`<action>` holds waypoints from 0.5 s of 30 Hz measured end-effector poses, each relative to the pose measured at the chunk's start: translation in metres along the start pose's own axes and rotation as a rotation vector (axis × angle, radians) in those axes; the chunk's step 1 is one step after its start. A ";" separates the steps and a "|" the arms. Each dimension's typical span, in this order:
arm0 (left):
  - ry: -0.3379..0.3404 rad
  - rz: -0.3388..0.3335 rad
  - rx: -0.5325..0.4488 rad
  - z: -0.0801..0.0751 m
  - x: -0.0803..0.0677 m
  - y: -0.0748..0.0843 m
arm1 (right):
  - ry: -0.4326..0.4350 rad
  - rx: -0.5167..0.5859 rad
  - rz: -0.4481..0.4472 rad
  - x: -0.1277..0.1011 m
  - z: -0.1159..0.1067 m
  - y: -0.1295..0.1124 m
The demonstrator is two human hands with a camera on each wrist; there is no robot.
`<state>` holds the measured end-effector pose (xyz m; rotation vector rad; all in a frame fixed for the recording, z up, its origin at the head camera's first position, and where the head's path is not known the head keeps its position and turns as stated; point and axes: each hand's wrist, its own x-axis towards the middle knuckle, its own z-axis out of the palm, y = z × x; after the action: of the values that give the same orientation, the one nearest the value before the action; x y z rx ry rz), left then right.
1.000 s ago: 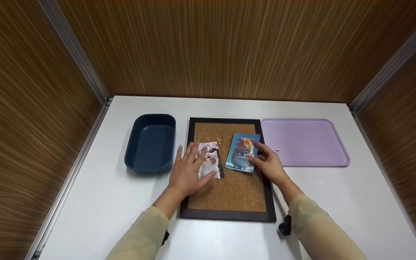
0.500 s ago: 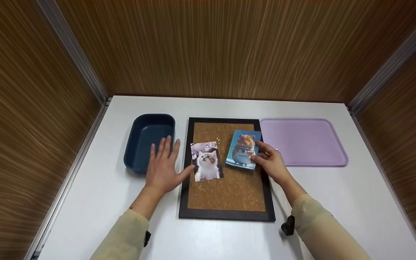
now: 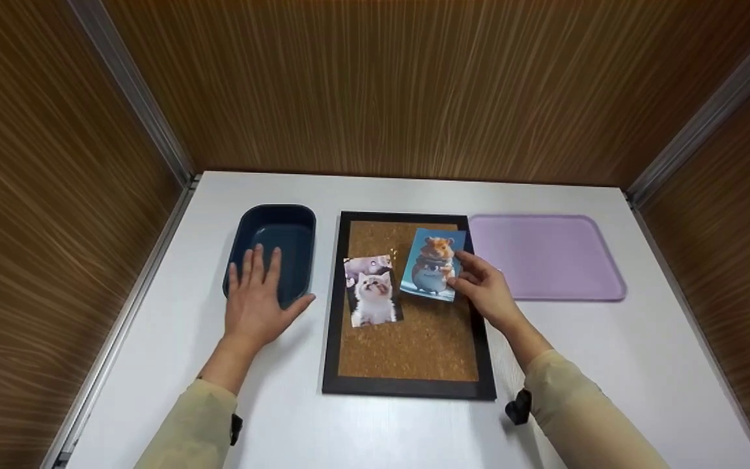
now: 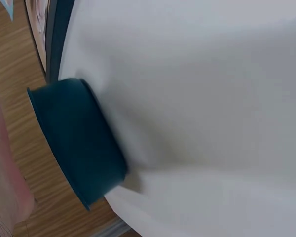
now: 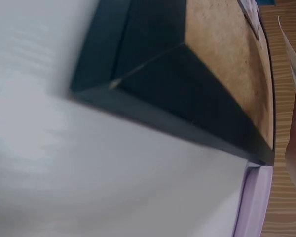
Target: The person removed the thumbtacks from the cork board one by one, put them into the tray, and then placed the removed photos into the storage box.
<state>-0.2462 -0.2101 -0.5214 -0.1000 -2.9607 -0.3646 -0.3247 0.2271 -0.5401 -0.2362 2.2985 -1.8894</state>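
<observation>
My right hand [image 3: 489, 296] pinches the right edge of a picture card [image 3: 428, 264] with a hamster on a blue ground. In the right wrist view, the card [image 5: 295, 61] stands up off the corkboard [image 5: 222, 39]. A kitten picture [image 3: 373, 299] lies on the left part of the framed corkboard [image 3: 414, 352], with a small shiny pin head near its top edge. My left hand [image 3: 256, 312] is spread with straight fingers over the near end of a dark blue container [image 3: 313, 254] and holds nothing. In the left wrist view, the hand is apart from the container [image 4: 79, 138].
A lilac tray [image 3: 551, 257] lies right of the corkboard, a small shiny thing at its left edge. Tiny gold bits [image 3: 394, 253] show beside the kitten picture. Wood-grain walls [image 3: 414, 91] close off the white table [image 3: 407, 430] at the back and sides.
My left hand has left the kitten picture and moved left over the blue container, uncovering the picture. The right hand has shifted the hamster card slightly up and away.
</observation>
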 end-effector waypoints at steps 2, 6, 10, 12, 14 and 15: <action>-0.021 -0.015 -0.002 -0.002 -0.001 -0.007 | -0.001 0.011 -0.009 0.001 0.002 -0.003; -0.054 -0.036 -0.007 -0.004 -0.004 -0.020 | -0.005 0.030 -0.015 0.002 0.007 -0.011; -0.073 -0.049 -0.017 -0.006 -0.007 -0.031 | -0.009 0.022 -0.024 0.003 0.012 -0.017; -0.084 -0.052 -0.018 -0.007 -0.008 -0.036 | -0.015 0.014 -0.035 0.003 0.015 -0.020; -0.097 -0.052 -0.019 -0.008 -0.009 -0.041 | -0.014 0.007 -0.043 0.004 0.017 -0.023; -0.101 -0.051 -0.018 -0.008 -0.010 -0.044 | -0.012 0.003 -0.045 0.004 0.018 -0.024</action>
<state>-0.2394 -0.2551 -0.5258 -0.0457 -3.0650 -0.4044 -0.3240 0.2045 -0.5202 -0.3005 2.3016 -1.9066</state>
